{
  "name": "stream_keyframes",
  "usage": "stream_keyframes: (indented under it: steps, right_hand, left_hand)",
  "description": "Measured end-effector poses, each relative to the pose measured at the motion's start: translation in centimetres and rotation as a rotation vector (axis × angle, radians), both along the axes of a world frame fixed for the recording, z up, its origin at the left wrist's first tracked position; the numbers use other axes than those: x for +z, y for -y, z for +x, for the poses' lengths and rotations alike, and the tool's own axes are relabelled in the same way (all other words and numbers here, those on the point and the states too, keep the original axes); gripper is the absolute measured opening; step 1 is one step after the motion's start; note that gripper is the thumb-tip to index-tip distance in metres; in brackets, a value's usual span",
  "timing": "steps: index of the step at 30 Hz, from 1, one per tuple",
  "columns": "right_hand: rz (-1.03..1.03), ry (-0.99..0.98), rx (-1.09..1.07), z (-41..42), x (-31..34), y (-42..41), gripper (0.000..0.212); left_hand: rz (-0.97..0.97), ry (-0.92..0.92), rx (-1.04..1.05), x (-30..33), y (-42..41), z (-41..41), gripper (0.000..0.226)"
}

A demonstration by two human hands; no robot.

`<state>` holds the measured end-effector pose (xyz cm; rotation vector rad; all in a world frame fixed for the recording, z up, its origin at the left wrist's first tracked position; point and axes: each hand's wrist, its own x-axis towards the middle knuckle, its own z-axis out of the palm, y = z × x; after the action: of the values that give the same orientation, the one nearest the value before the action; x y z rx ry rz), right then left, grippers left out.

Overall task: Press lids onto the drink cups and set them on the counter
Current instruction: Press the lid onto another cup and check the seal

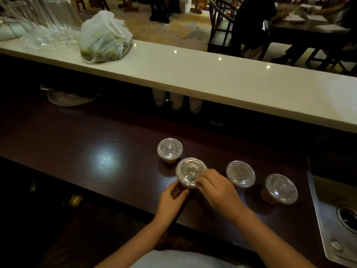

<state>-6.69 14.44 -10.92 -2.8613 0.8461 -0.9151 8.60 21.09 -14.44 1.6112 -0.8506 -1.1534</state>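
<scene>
My left hand [172, 196] wraps the cup [182, 187] near the table's [77, 136] front edge; my right hand's [216, 187] fingers [201, 179] rest bent on the lid [190, 172]. I should press evenly round the rim until it seats.

both hands close together, left hand [171, 198] curled in grip, right hand [217, 188] fingers bent downward.

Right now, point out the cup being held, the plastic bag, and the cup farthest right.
Held cup [190, 171]: head view, middle of its clear lid.
Plastic bag [104, 36]: head view, middle of the bag's bulge.
Rightmost cup [281, 188]: head view, middle of its lid.
</scene>
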Motion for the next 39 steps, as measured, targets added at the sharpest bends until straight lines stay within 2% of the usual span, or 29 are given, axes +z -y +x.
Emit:
stream_keyframes:
  steps: [2,4,5,6,8,10,12,14,16,19,22,25,29,34,39]
  right_hand:
    - [0.040,0.086,-0.031,0.3,1.1,0.1,0.008]
    - [0.120,0.193,-0.101,0.7,1.8,0.1,0.013]
    - [0.169,0.257,-0.144,1.0,2.0,0.0,0.014]
    - [0.216,0.326,-0.187,1.3,2.1,0.0,0.015]
    - [0.296,0.467,-0.271,2.0,2.1,-0.1,0.015]
    - [0.412,0.616,-0.367,2.6,2.3,-0.2,0.017]
    - [0.636,0.799,-0.457,3.1,2.7,-0.1,0.023]
    - [0.948,1.039,-0.488,3.6,2.9,0.1,0.019]
    - [1.212,1.233,-0.495,3.6,2.8,0.2,0.014]
    - [1.475,1.297,-0.437,3.2,2.6,0.2,0.014]
    - [1.689,1.271,-0.406,2.8,2.3,0.0,0.015]
    - [1.870,1.281,-0.396,2.8,1.4,-0.3,0.014]
    - [2.054,1.275,-0.362,2.8,0.2,-0.9,0.014]
    - [2.145,1.288,-0.338,2.6,-0.3,-1.0,0.016]
    - [2.120,1.244,-0.309,1.8,-0.1,0.3,0.015]
  left_hand:
    - [0.071,-0.277,0.057,0.8,0.1,-0.2,0.015]
    - [0.065,-0.617,0.134,2.1,0.3,-0.3,0.016]
    - [0.036,-0.728,0.196,2.8,0.5,-0.2,0.017]
    - [-0.002,-0.793,0.261,3.5,0.7,-0.2,0.019]
    - [-0.102,-0.770,0.302,4.8,0.8,-0.1,0.027]
    - [-0.202,-0.608,0.236,5.6,0.5,0.1,0.038]
    - [-0.337,-0.281,0.093,5.9,0.2,0.6,0.040]
    - [-0.473,0.060,-0.084,6.4,0.2,1.6,0.040]
    - [-0.586,0.392,-0.271,7.1,0.7,3.2,0.060]
    - [-0.658,0.864,-0.537,8.8,1.6,6.2,0.072]
    - [-0.688,1.185,-0.802,10.5,2.6,8.6,0.072]
    - [-0.693,1.321,-0.982,11.4,3.4,9.6,0.070]
    - [-0.687,1.411,-1.093,11.8,4.1,9.2,0.071]
    - [-0.714,1.438,-1.099,11.7,4.4,7.9,0.071]
    - [-0.706,1.429,-1.027,11.6,4.7,7.4,0.069]
